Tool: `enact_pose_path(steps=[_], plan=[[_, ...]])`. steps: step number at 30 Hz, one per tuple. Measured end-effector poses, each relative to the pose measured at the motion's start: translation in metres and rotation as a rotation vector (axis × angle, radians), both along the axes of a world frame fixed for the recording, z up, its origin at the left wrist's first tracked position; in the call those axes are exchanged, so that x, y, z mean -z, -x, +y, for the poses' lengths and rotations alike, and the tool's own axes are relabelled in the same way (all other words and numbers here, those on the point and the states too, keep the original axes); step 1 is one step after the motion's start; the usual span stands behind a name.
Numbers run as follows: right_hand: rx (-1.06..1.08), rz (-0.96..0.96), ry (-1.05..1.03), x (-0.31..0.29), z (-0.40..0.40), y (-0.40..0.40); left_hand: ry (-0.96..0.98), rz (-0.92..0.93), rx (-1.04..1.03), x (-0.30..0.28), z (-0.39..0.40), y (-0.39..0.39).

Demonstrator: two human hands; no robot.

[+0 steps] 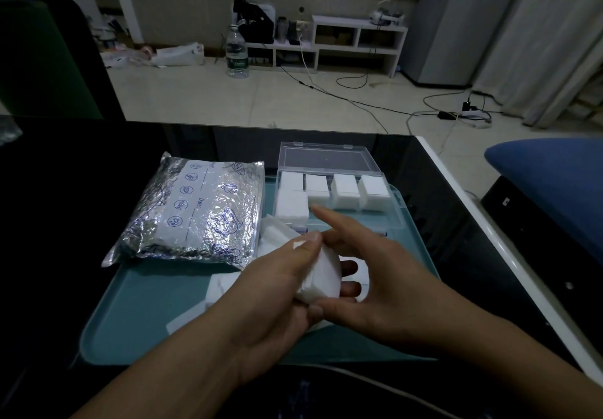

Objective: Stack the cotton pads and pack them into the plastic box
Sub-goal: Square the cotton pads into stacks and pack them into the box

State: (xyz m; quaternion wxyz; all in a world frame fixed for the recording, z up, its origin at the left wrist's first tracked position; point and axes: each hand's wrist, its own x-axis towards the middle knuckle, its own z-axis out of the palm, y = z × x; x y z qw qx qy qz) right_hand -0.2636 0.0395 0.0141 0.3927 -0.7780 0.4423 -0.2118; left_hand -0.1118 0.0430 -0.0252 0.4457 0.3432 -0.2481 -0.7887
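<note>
1. A dark glossy tabletop (65, 190) with a white trim along its right edge is carrying a teal tray (137, 314), which is sitting near the front edge.
2. Above the middle of the tray, the left hand (270, 291) is gripping a stack of cotton pads (321, 276), with the thumb pressing its upper end and curled fingers wrapping it from behind.
3. The right hand (375, 285) is lying against the stack's right side with straight, spread fingers, the index finger pointing up-left toward the box.
4. The stack is standing tilted between the two hands, its long axis running from the tray's front toward its far edge.
5. Loose cotton pads (274, 236) are lying on the tray under and left of the hands.
6. A silver foil bag (195, 213) is resting on the tray's far-left corner, overhanging the tabletop.
7. The plastic box (388, 219) is sitting at the tray's far-right corner with its lid (326, 157) open backward; packed stacks (346, 190) are filling its far row and one more the near-left spot.
8. Beyond the tabletop, a pale tiled floor (195, 98) is holding a water bottle (237, 51), cables and a low white shelf (359, 43); a blue cushion (548, 170) is showing at right.
</note>
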Motion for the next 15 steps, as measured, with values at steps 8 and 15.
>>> enact_pose_path(steps=[8, 15], plan=[[-0.015, -0.030, -0.021, -0.0030, 0.0015, 0.0004, -0.014, -0.010, -0.031, -0.0013, 0.0004, -0.0005], [0.006, -0.016, 0.026, 0.0002, 0.0001, 0.0005, -0.075, 0.090, -0.048, -0.0030, -0.0006, -0.0010]])
